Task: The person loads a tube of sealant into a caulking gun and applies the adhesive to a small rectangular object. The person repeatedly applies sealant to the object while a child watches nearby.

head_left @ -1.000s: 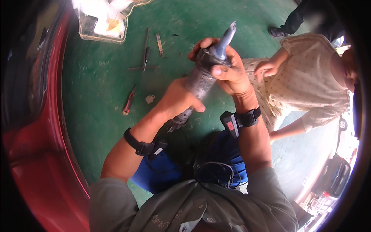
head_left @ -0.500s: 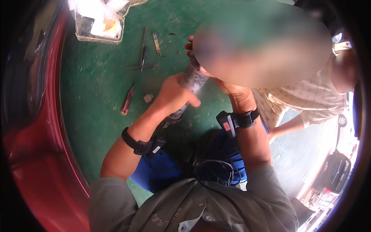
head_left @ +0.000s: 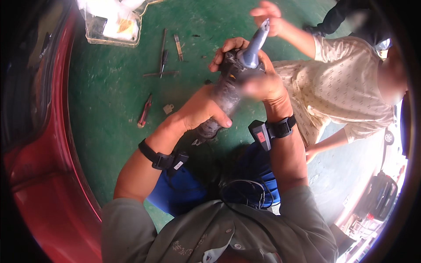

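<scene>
Dark grey and scuffed, a cylindrical tool point(head_left: 226, 98) is held above the green floor point(head_left: 109, 109), the left hand point(head_left: 204, 107) wrapped around its near part, the right hand point(head_left: 270, 83) grasping its far end beside a tapered blue-grey tip point(head_left: 251, 53). Compared with a second ago, both grips match, but the co-worker's hand point(head_left: 275, 24) has left their body and overlaps the tip's end; contact is unclear. Leftward lies a red-handled tool point(head_left: 144, 111). Far left, a clear plastic box point(head_left: 112, 43) contains white material point(head_left: 107, 22) and something yellowish.
</scene>
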### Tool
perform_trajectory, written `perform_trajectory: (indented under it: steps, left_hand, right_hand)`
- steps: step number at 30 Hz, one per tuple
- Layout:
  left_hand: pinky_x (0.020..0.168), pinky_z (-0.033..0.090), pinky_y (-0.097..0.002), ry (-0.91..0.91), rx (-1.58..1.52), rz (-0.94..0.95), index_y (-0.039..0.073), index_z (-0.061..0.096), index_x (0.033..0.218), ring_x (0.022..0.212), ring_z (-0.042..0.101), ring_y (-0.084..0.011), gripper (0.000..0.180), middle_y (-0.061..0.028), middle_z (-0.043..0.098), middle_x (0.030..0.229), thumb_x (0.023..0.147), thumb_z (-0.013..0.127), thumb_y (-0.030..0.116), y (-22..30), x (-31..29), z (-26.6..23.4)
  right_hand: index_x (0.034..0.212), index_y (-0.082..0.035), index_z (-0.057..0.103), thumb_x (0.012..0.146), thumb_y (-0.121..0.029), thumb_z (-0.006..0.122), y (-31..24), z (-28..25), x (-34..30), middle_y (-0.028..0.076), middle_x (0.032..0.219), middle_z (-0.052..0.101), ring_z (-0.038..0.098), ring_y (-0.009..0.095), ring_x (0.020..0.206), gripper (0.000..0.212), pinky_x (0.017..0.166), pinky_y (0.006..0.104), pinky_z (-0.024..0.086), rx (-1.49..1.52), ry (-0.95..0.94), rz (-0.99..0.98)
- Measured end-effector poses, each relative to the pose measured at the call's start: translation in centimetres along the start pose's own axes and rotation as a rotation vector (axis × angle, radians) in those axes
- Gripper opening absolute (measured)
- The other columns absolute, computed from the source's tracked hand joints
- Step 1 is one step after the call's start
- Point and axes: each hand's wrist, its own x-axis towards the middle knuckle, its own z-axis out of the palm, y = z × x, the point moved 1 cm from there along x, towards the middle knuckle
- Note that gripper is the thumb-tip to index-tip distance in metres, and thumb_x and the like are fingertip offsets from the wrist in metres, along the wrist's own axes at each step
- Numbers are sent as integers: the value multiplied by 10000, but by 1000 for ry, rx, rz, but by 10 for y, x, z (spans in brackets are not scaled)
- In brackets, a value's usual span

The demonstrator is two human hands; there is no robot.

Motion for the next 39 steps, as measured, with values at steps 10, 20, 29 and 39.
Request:
perform_trajectory:
  steps: [10,20,29,39]
  left_hand:
    - [727,511,-327,256,-32,-78,-9,689,919,757,661,-199,328,-83,697,844,616,811,14,-12,3,5]
    - [755,513,-322,411,262,-84,-23,690,959,813,663,-191,380,-70,688,853,607,826,23,0,9,1]
    - [775,513,-328,102,-30,-91,25,687,928,807,665,-195,346,-64,691,839,613,828,52,-1,8,0]
    - [783,522,-332,-225,-352,-64,20,683,1029,807,662,-197,450,-73,693,889,626,879,64,-16,13,2]
  right_hand:
    - [1350,30,576,768,-79,917,4,3,-5,122,1198,716,698,214,1085,683,989,378,565,-281,283,54]
    - [1241,7,618,826,-197,931,5,25,-6,38,1080,683,657,141,982,559,909,328,535,-199,547,24]
    - [1385,16,529,728,-225,884,5,-2,-1,161,1244,656,670,324,1188,784,1078,456,528,60,120,36]
    - [1394,72,501,563,-194,853,-2,-15,2,223,1296,633,651,379,1211,941,1106,523,511,223,-52,117]
